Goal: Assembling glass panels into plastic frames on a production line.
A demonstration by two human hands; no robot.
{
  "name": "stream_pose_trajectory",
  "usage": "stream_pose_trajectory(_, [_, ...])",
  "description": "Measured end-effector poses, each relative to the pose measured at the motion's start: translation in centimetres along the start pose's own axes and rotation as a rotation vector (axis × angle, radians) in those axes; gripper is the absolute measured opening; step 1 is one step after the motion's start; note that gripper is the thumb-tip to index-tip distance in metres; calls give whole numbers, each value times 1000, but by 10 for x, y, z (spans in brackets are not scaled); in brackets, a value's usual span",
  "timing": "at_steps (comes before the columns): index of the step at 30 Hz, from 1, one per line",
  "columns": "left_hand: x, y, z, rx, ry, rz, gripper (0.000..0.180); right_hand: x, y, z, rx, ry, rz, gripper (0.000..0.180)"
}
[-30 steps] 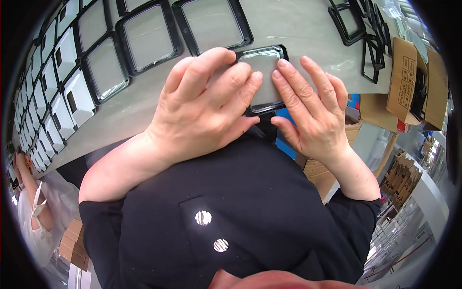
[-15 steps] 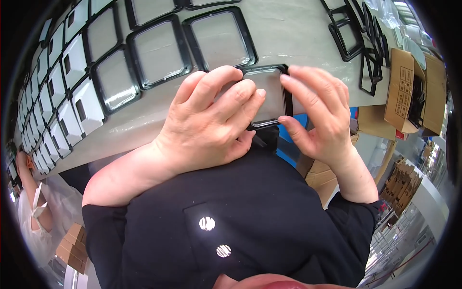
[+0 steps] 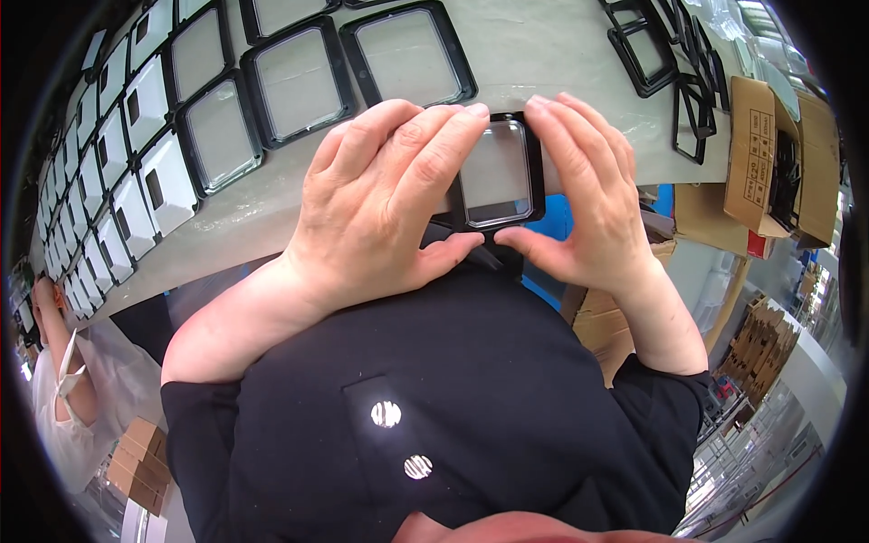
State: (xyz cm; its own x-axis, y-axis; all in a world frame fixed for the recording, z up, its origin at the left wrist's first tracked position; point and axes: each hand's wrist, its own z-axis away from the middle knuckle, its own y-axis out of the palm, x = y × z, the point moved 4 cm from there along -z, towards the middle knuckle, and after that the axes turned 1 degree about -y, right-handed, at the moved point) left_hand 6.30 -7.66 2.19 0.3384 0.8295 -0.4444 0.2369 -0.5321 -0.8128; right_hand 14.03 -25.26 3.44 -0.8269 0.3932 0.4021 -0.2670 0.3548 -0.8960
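- Far left of the grip, a person in white (image 3: 63, 407) stands by the table's end.
- Rows of panels (image 3: 136, 172) in black frames lie on the table (image 3: 561, 45), up and left of the hands.
- The left hand (image 3: 380, 199) grasps the frame (image 3: 500, 172) from its left side, fingers laid over the top edge, thumb under the bottom edge.
- The frame, black with a clear pane, sits between both hands at the table's near edge.
- The right hand (image 3: 588, 190) grasps the frame's right side, fingertips on top, thumb below.
- Right of the grip lie empty frames (image 3: 670, 63); further right, a carton (image 3: 769, 154).
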Motion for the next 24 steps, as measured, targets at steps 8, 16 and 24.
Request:
stream_pose_trajectory(8, [4, 3, -2, 19, 3, 8, 91, 23, 16, 24, 173, -69, 342, 68])
stream_pose_trajectory(16, [2, 3, -9, 41, 50, 39, 85, 25, 18, 18, 109, -26, 322, 57])
stream_pose_trajectory(24, [-5, 5, 1, 84, -6, -125, 61, 15, 2, 11, 96, -102, 287, 50])
